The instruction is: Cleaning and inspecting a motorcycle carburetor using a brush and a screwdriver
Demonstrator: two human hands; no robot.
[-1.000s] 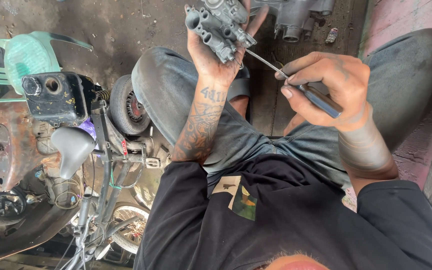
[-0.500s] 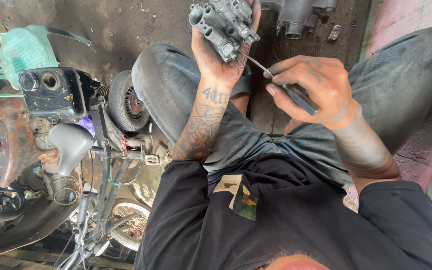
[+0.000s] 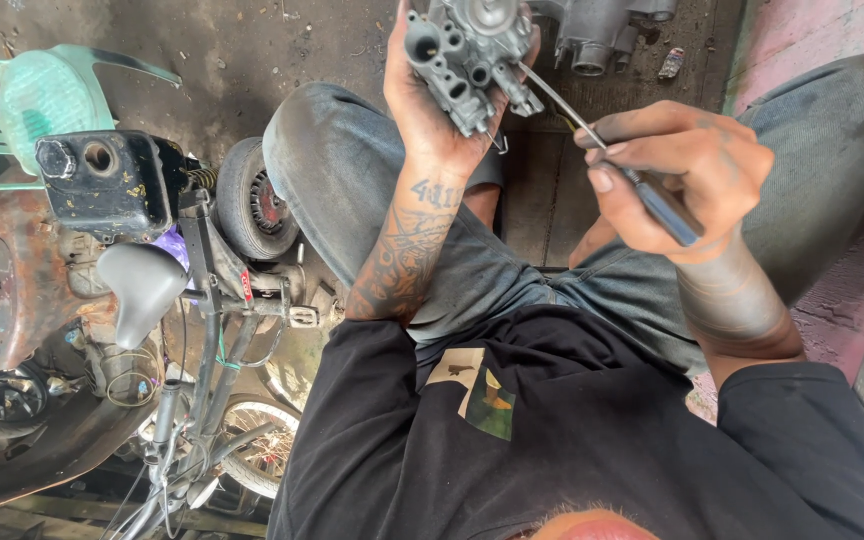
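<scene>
Dirty floor lay below. Left hand gripped the metal part; right hand pinched the screwdriver, best kept straight.

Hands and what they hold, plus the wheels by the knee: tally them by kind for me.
Hands: 2, left hand and right hand
Carburetors: 1, grey carburetor in the left hand's grip
Screwdrivers: 1, screwdriver in the right hand's grip, tip at the carburetor
Wheels: 2, small black wheel and spoked wheel
Total: 6
</scene>
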